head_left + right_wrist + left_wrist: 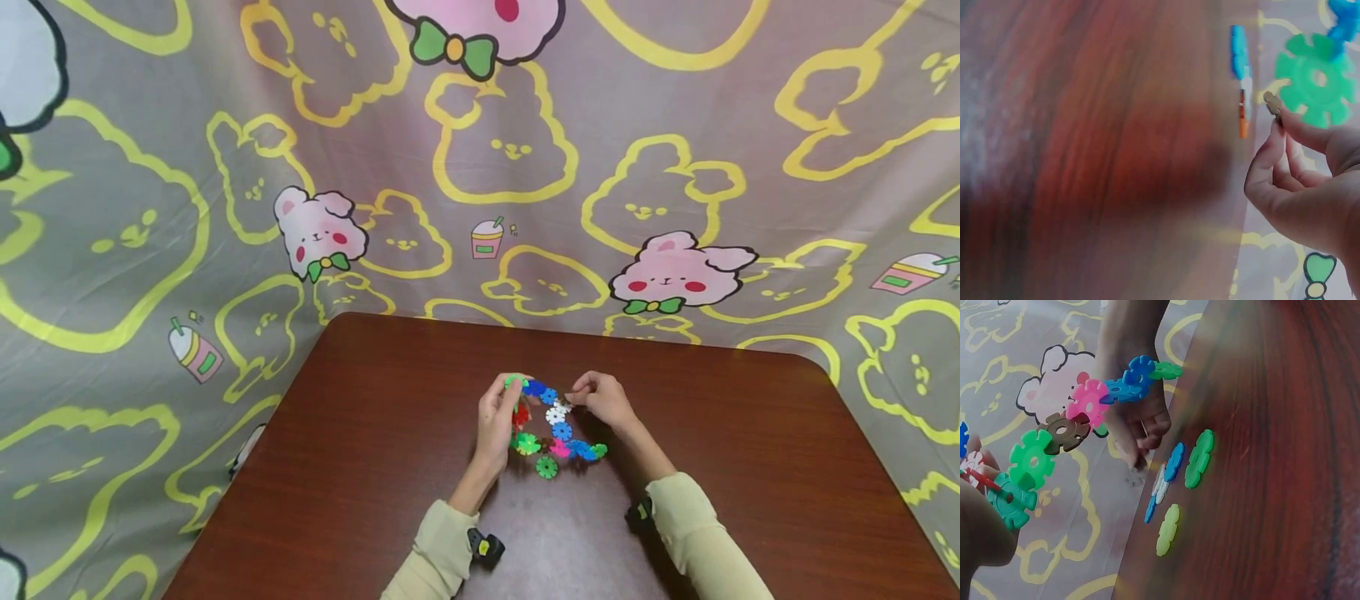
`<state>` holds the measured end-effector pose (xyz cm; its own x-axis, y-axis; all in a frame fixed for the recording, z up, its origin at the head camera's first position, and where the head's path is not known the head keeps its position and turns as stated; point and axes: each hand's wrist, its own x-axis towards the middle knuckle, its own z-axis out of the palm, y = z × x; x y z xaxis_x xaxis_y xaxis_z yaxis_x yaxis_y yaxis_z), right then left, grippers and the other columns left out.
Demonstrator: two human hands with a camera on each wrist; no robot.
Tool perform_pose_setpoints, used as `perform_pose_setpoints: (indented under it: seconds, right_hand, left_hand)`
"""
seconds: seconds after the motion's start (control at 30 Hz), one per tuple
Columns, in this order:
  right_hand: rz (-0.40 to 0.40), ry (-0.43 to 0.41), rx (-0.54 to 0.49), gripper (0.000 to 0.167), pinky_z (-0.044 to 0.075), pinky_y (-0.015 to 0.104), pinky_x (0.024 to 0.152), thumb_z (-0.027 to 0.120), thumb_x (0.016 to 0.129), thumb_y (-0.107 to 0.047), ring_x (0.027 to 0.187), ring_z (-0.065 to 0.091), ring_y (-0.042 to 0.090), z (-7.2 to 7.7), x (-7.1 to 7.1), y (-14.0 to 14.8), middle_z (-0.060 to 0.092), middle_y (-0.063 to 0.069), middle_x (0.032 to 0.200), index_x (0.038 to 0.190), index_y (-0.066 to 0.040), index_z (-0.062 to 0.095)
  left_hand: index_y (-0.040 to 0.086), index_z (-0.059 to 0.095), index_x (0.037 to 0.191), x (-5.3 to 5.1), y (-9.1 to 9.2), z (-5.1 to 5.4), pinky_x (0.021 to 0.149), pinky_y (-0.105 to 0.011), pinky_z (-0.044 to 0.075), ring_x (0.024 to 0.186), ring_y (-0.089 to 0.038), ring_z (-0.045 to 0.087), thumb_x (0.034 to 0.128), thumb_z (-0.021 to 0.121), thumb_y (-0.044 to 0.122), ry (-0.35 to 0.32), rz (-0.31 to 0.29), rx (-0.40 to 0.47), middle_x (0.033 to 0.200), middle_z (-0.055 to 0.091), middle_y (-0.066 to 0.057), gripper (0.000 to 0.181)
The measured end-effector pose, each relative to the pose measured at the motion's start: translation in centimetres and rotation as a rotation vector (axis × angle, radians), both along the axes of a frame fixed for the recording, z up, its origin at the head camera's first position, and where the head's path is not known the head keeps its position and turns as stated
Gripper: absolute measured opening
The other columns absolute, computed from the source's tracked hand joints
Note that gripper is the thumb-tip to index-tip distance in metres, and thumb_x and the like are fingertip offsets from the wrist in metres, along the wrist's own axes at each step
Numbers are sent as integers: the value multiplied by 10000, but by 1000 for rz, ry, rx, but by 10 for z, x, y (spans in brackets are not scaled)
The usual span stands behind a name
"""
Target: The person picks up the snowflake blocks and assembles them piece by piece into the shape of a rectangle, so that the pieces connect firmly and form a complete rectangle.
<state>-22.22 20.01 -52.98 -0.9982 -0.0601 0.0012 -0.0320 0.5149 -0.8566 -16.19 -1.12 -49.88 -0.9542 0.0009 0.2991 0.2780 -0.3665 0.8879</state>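
Observation:
My left hand (495, 423) grips one end of a chain of interlocked plastic snowflake discs. In the left wrist view the chain runs through a teal disc (1011, 503), a green disc (1032, 459), a brown disc (1063, 432) and a pink disc (1088, 404) to blue discs (1140, 372) and a small green one (1167, 370). My right hand (606, 402) pinches a small brown disc (1272, 105) between thumb and fingertip. That disc is apart from the chain in the right wrist view. The left fingers partly hide the held end.
Loose discs lie on the brown table (360, 467), among them a green disc (1199, 459), a yellow disc (1168, 530) and a white disc (1160, 489). A patterned cloth (517, 275) hangs behind the table and along its sides.

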Motion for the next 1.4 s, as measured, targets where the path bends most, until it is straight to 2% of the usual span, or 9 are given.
perform_pose_setpoints:
  seconds: [0.13,0.33,0.47,0.63,0.77,0.93,1.07,1.27,1.4]
  right_hand:
    - [-7,-75,-161,201,551,332,655,758,921,-41,698,614,196,11,7,5,683,93,798,1020,109,669]
    - [23,-97,-252,263,584,355,709,721,966,-89,766,648,259,38,22,5,694,203,883,1111,124,667]
    - [33,-98,-282,264,592,338,730,715,975,-106,791,663,258,55,33,4,699,171,887,1117,111,669]
    - [35,-92,-324,280,583,322,716,725,968,-107,744,659,169,71,42,1,690,69,835,1118,119,655]
    - [41,-79,-343,283,577,291,709,720,973,-112,743,663,141,80,48,0,699,95,882,1122,119,652]
    - [52,-72,-340,260,590,300,728,706,987,-121,756,691,161,89,54,-2,717,143,933,1109,104,662]
    - [69,-58,-348,257,604,324,737,709,986,-126,755,708,181,95,58,-4,728,168,919,1092,103,659]
    - [91,-50,-378,259,606,295,746,708,984,-107,764,710,188,103,63,-7,707,267,948,1086,117,628]
    - [81,-50,-421,252,610,298,765,702,983,-83,785,716,200,105,66,-10,724,189,925,1102,118,607]
  left_hand:
    - [-143,614,1141,-1,1,1,478,-183,405,580,-81,548,1094,514,187,-12,0,-4,765,652,-181,348]
    - [-140,611,1154,-1,1,1,488,-193,377,595,-82,519,1097,506,206,-7,0,-10,750,576,-65,366]
    - [-144,603,1129,-1,2,2,487,-194,359,571,-84,484,1086,518,159,1,-2,-18,722,556,-48,318]
    - [-138,596,1121,-1,2,2,464,-192,343,520,-114,436,1060,546,98,-4,3,-34,635,545,-1,249]
    - [-131,598,1124,-1,3,3,461,-187,346,514,-98,449,1074,537,112,-7,5,-30,643,545,10,255]
    - [-124,612,1115,-2,5,4,453,-196,380,521,-67,493,1093,526,176,-29,14,-19,658,572,-39,313]
    - [-121,616,1113,-1,7,6,463,-203,404,538,-66,517,1099,514,204,-25,12,-17,684,588,-6,340]
    - [-125,603,1108,-1,11,7,478,-210,415,564,-75,535,1111,484,227,-27,3,-15,714,588,19,372]
    - [-138,586,1108,1,15,9,484,-209,415,566,-76,529,1115,467,215,-26,-2,-15,728,580,-68,372]
